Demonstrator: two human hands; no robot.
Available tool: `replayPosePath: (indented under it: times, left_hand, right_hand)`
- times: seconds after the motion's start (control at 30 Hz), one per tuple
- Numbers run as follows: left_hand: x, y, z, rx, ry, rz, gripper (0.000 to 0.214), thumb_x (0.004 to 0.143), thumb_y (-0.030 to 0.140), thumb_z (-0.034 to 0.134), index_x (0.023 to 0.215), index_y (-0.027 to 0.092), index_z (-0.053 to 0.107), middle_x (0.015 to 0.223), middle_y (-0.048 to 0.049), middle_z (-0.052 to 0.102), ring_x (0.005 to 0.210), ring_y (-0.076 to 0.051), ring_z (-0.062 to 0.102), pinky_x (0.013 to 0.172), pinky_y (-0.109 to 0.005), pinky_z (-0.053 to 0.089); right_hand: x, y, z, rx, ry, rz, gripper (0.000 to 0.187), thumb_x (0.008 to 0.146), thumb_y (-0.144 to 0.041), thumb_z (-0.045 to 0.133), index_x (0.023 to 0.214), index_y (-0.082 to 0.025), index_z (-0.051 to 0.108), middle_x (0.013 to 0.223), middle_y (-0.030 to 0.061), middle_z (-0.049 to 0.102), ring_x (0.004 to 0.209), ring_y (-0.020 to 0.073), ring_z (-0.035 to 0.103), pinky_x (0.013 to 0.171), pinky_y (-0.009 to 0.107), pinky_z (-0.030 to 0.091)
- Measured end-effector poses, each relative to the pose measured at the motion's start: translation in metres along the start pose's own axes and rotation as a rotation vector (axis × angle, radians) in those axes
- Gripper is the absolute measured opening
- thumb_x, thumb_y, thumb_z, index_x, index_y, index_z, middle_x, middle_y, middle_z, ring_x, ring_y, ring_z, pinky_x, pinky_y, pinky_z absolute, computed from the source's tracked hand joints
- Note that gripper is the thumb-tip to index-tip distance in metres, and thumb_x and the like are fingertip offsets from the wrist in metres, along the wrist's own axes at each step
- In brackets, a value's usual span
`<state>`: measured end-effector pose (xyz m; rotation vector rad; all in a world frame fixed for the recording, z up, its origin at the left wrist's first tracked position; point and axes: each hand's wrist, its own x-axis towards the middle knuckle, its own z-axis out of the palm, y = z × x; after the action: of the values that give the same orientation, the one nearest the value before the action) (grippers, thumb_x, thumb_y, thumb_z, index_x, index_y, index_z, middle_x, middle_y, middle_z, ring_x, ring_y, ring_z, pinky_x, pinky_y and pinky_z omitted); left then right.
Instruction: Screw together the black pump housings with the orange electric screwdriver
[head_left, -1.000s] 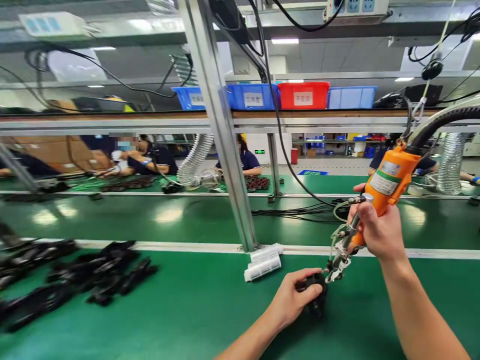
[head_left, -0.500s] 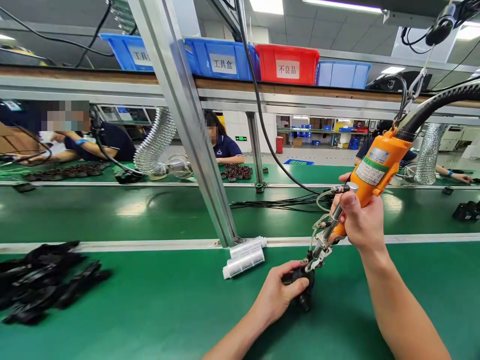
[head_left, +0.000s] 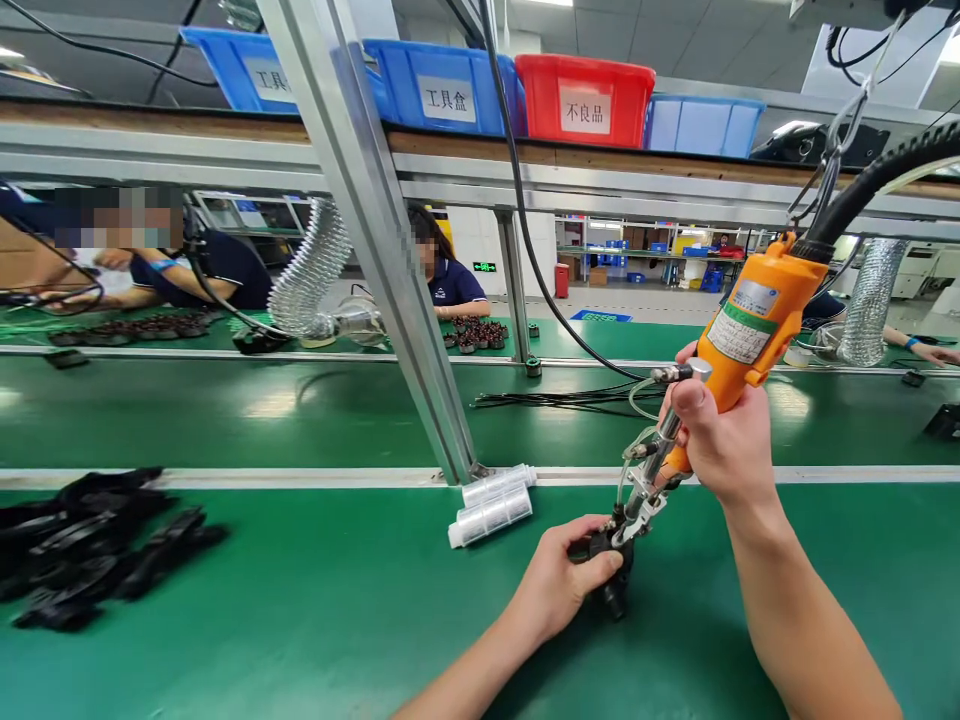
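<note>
My right hand (head_left: 724, 435) is wrapped round an orange power screwdriver (head_left: 757, 310), which hangs from a metal hook and a black ribbed hose. The tool slants down to the left, and its metal nose (head_left: 643, 505) meets a small black plastic part (head_left: 613, 590) on the green bench. Thumb and fingers of my left hand (head_left: 566, 580) grip that black part from the left side. The tip of the tool and the spot it touches are mostly hidden by the nose and my fingers.
Two white tubes (head_left: 491, 510) lie by the foot of a slanted metal post (head_left: 390, 260). At the left is a pile of black parts (head_left: 82, 550). Black cables (head_left: 555, 399) lie farther back. Blue bins (head_left: 450, 95) and a red bin (head_left: 585, 100) stand on the shelf. Co-workers sit opposite.
The camera view has tilted slightly down, so the bins sit higher in the picture. Both hands keep their grip, with the screwdriver still on the black part.
</note>
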<state>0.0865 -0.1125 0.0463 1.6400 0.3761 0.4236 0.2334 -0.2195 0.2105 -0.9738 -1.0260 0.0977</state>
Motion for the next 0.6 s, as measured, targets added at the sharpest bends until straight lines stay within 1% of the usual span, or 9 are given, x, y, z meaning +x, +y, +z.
replayPosePath:
  times: [0.13, 0.27, 0.4, 0.5, 0.57, 0.6]
  left_hand:
    - [-0.002, 0.001, 0.002, 0.008, 0.016, 0.020, 0.028, 0.078, 0.040, 0.076, 0.091, 0.015, 0.074, 0.074, 0.0011, 0.058, 0.069, -0.016, 0.046, 0.065, -0.025, 0.036]
    - [-0.002, 0.001, 0.003, 0.006, 0.024, 0.010, 0.025, 0.078, 0.039, 0.076, 0.087, 0.015, 0.072, 0.069, 0.0027, 0.055, 0.066, -0.015, 0.044, 0.062, -0.025, 0.035]
    - [-0.001, -0.001, 0.003, 0.006, 0.029, 0.026, 0.026, 0.079, 0.038, 0.075, 0.091, 0.015, 0.073, 0.070, 0.0028, 0.057, 0.066, -0.015, 0.045, 0.063, -0.025, 0.036]
    - [-0.002, -0.009, 0.005, 0.038, 0.050, 0.037, 0.029, 0.080, 0.041, 0.076, 0.092, 0.015, 0.075, 0.076, 0.0003, 0.064, 0.071, -0.018, 0.052, 0.065, -0.026, 0.040]
    - [-0.004, -0.015, 0.008, 0.088, 0.117, 0.061, 0.030, 0.081, 0.042, 0.076, 0.097, 0.017, 0.076, 0.087, -0.0029, 0.070, 0.080, -0.022, 0.060, 0.072, -0.028, 0.046]
    - [-0.006, -0.017, 0.009, 0.123, 0.164, 0.078, 0.032, 0.083, 0.043, 0.075, 0.103, 0.018, 0.076, 0.094, -0.0047, 0.072, 0.087, -0.025, 0.063, 0.077, -0.030, 0.049]
  right_hand:
    - [0.000, 0.009, 0.010, -0.087, 0.032, 0.041, 0.054, 0.074, -0.060, 0.086, 0.091, -0.019, 0.055, 0.056, -0.0066, 0.047, 0.045, 0.0092, 0.043, 0.044, 0.022, 0.041]
    - [-0.003, 0.012, 0.014, -0.128, 0.038, 0.050, 0.053, 0.075, -0.062, 0.083, 0.089, -0.020, 0.054, 0.057, -0.0053, 0.049, 0.046, 0.0109, 0.047, 0.044, 0.024, 0.042]
    - [-0.007, 0.015, 0.017, -0.098, 0.023, 0.046, 0.052, 0.075, -0.059, 0.085, 0.087, -0.019, 0.054, 0.060, -0.0044, 0.050, 0.050, 0.0111, 0.049, 0.047, 0.024, 0.045]
    - [-0.009, 0.017, 0.019, -0.088, 0.041, 0.066, 0.053, 0.074, -0.059, 0.085, 0.090, -0.019, 0.053, 0.060, -0.0051, 0.050, 0.050, 0.0106, 0.048, 0.046, 0.023, 0.044]
    - [-0.008, 0.015, 0.016, -0.074, 0.071, 0.072, 0.055, 0.074, -0.058, 0.085, 0.096, -0.019, 0.053, 0.062, -0.0054, 0.051, 0.049, 0.0100, 0.047, 0.046, 0.022, 0.043]
    - [-0.007, 0.013, 0.014, -0.070, 0.085, 0.063, 0.056, 0.074, -0.057, 0.086, 0.098, -0.019, 0.054, 0.062, -0.0057, 0.051, 0.049, 0.0097, 0.046, 0.045, 0.022, 0.042]
